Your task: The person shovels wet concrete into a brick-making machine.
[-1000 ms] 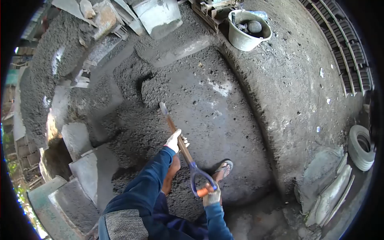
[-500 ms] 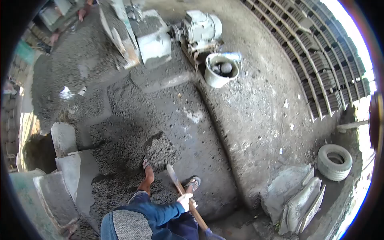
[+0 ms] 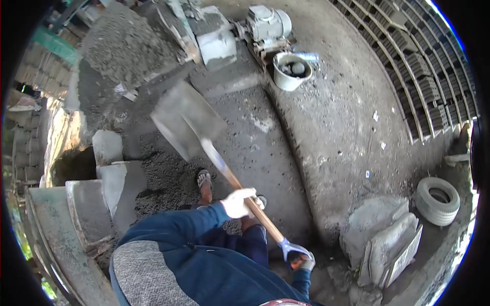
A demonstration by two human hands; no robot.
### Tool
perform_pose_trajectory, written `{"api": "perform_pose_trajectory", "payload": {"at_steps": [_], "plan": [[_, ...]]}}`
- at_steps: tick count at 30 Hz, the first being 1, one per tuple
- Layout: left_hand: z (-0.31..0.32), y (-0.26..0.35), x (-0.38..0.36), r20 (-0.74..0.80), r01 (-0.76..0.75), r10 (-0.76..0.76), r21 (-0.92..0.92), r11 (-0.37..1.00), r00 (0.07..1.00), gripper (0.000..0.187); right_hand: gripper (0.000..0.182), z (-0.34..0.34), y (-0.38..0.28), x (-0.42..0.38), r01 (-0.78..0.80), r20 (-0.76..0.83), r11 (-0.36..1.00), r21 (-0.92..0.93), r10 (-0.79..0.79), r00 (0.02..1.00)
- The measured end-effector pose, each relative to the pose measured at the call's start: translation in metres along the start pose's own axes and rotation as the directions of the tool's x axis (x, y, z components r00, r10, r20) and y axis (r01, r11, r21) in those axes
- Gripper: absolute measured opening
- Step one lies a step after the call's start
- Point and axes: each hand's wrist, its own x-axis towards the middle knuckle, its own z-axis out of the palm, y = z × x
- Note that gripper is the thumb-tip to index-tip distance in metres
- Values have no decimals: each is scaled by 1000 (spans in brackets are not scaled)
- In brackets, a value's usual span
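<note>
A shovel lies diagonally across the middle of the view, its broad grey blade raised off the floor. No load shows on the blade's visible face. My left hand, in a white glove, is wrapped round the wooden shaft below its middle. At the other end, my right hand grips the purple D-shaped handle; part of its fingers is hidden. Dark wet mix is spread on the floor beside my sandalled left foot.
A heap of grey mix lies at the upper left, beside a concrete-coated machine with a motor. A bucket stands on the raised floor ledge. Slabs and a tyre are at right, below racked blocks.
The shovel blade has risen from the floor and swung up and forward, and the mound around it no longer shows there. My right hand and the D-handle have come into view.
</note>
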Motion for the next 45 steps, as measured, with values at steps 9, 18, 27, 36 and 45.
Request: {"api": "perform_pose_trajectory", "payload": {"at_steps": [9,18,27,36,45], "plan": [[-194,-138,190,-556,384,-395,-143,912,731,15,13,40,2,-118,-151,-554,793,-591,-263,790],[-219,155,148,-309,-27,58,105,994,949,30,12,384,85,7,41,3,987,-158,-41,999],[-221,309,-9,232,-333,637,942,41,735,40,20,679,160,-45,-209,239,933,293,141,961],[-440,241,-143,-750,-65,179,180,982,637,44,25,594,378,203,-224,247,964,-144,254,935],[-347,254,19,-607,2,281,422,906,743,50,26,449,287,93,-200,308,974,-102,222,925]]}}
